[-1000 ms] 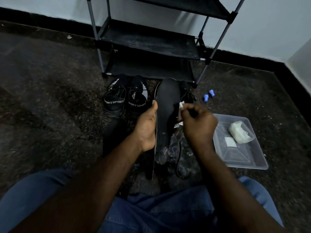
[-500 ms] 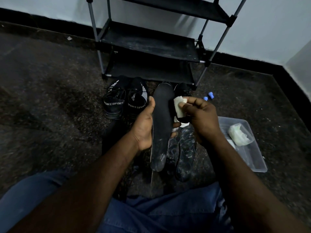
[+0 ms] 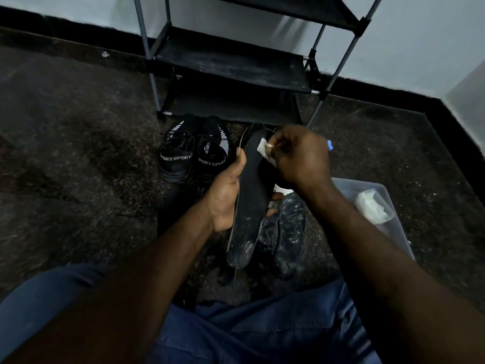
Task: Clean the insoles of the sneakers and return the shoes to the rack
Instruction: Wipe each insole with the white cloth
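My left hand (image 3: 227, 191) grips a long black insole (image 3: 250, 195) by its middle, holding it upright over the floor. My right hand (image 3: 299, 153) pinches a small white wipe (image 3: 263, 149) against the insole's upper end. Whitish smears mark the insole's lower end. Two more dusty insoles (image 3: 288, 235) lie on the floor below my right wrist. A pair of black sneakers (image 3: 194, 153) lettered SPORT stands in front of the black shoe rack (image 3: 231, 64). Another shoe sits mostly hidden behind the held insole and my right hand.
A clear plastic tray (image 3: 388, 219) holding a crumpled white packet (image 3: 372, 206) lies on the dark floor at the right. A small blue object (image 3: 330, 145) peeks out past my right hand. My legs in blue trousers fill the bottom. Walls meet at the right corner.
My right hand has moved the wipe up along the insole toward its top end. The left hand keeps its grip, with the insole tilted slightly.
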`<state>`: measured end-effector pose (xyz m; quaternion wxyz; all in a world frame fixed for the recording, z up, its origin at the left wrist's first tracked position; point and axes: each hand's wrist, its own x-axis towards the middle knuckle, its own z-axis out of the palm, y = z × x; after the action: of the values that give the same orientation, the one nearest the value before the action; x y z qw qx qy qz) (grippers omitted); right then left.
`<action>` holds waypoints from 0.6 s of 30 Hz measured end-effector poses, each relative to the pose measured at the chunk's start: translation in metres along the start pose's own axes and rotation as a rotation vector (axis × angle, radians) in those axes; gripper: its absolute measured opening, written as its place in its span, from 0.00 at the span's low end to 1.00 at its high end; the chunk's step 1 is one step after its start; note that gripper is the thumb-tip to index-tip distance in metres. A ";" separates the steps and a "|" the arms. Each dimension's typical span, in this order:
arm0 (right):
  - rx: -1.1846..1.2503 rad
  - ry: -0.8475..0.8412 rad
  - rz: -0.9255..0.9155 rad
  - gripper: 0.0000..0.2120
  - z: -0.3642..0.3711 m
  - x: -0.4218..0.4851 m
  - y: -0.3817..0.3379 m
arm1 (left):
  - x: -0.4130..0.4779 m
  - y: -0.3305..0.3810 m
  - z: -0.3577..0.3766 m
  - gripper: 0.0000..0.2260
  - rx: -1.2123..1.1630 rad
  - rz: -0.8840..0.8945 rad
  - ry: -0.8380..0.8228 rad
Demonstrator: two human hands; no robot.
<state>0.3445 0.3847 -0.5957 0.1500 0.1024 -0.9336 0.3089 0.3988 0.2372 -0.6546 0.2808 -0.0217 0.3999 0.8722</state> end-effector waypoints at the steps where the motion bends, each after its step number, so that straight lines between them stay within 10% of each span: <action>1: 0.027 -0.028 0.016 0.08 0.002 -0.008 0.000 | 0.000 0.000 0.000 0.38 -0.024 0.004 -0.004; 18: -0.026 0.121 0.095 0.05 0.022 -0.074 -0.005 | 0.003 -0.007 0.001 0.39 -0.115 0.025 0.074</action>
<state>0.4101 0.3746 -0.6354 0.1926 0.0373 -0.9305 0.3092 0.3999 0.2425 -0.6593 0.2532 -0.0648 0.3595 0.8958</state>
